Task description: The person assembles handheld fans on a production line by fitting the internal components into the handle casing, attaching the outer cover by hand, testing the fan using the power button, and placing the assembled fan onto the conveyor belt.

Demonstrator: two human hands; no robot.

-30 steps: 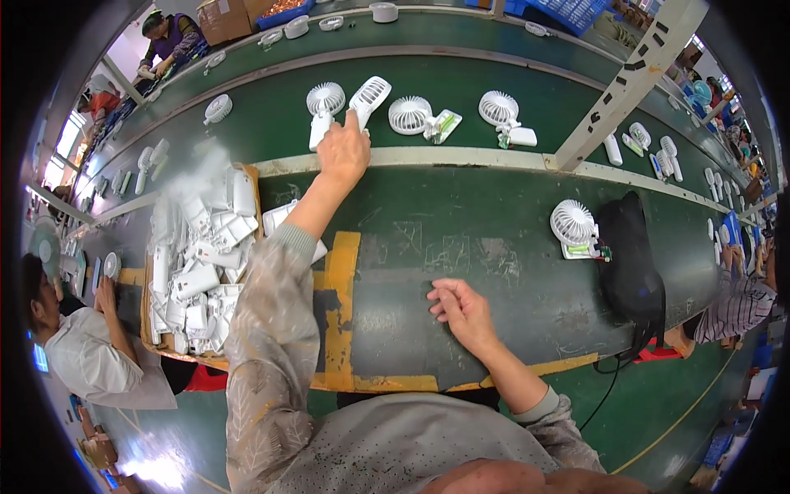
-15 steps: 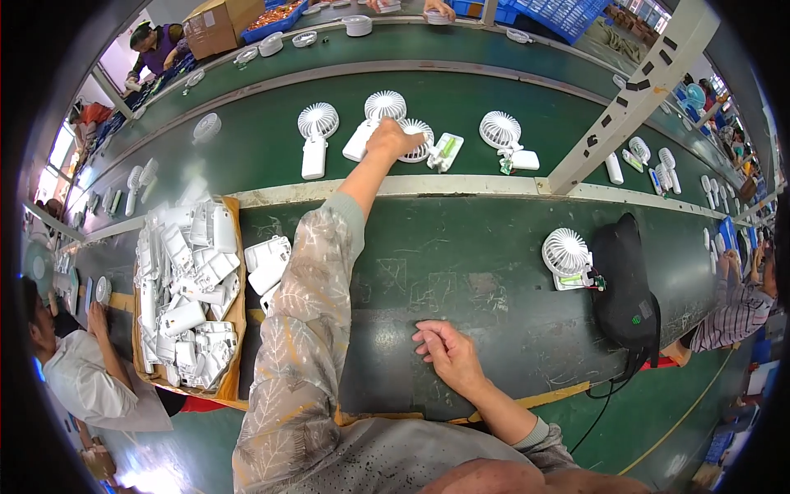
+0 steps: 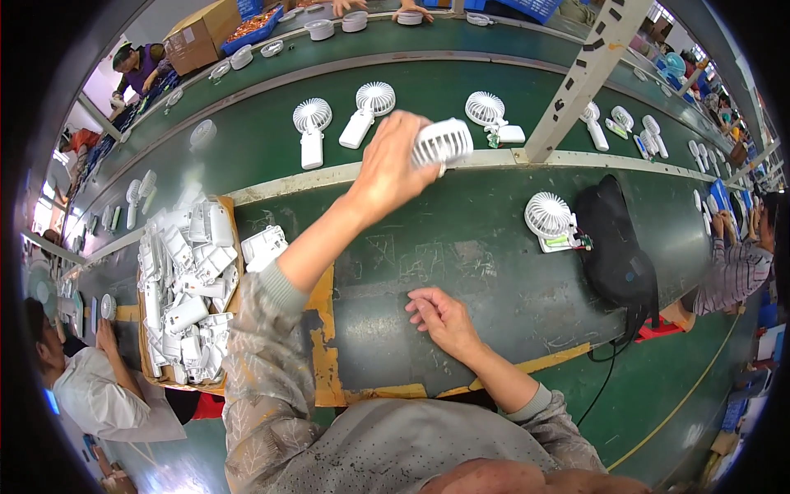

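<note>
My left hand is closed on a small white handheld fan, lifted over the near edge of the green conveyor belt. The fan's slatted round head shows beyond my fingers; much of the rest is hidden by the hand. My right hand rests low over the dark green workbench, fingers loosely bent and slightly apart, with nothing seen in it. On the bench to the right lies another white fan, its handle opened to a green part and small wires.
Several white fans, one here, lie along the conveyor belt. A carton full of white plastic casings stands at left. To the right are a black bag and a slanted metal post. Co-workers sit on both sides.
My left hand has lifted the fan off the belt and drawn it back toward me and slightly right. My right hand stays over the bench. The view has shifted slightly.
</note>
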